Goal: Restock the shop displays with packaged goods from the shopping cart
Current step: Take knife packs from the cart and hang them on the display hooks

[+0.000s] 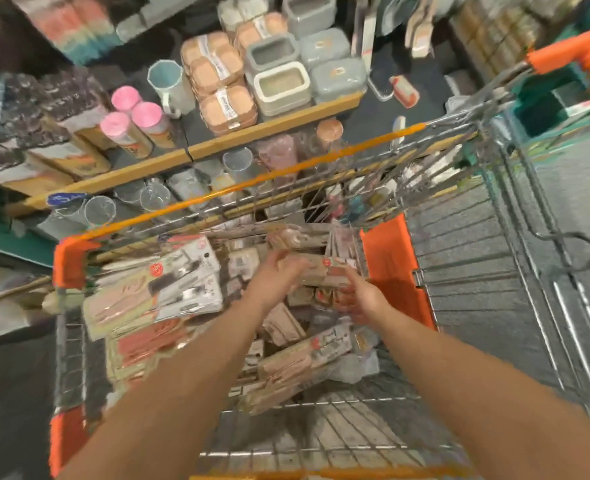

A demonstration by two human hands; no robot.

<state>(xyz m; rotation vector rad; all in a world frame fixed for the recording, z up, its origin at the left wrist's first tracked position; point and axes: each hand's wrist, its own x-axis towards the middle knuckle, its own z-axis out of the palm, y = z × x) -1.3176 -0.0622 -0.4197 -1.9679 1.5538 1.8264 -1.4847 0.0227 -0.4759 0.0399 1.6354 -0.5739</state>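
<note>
Orange corners on the silver wire cart (70, 261). Pink lids top the tubes (137, 123), peach tubs (217, 81) sit beside grey boxes (324, 67), and a pink-to-teal striped pack (79, 26) sits up top. Shelf edge (262, 128) tan.
</note>
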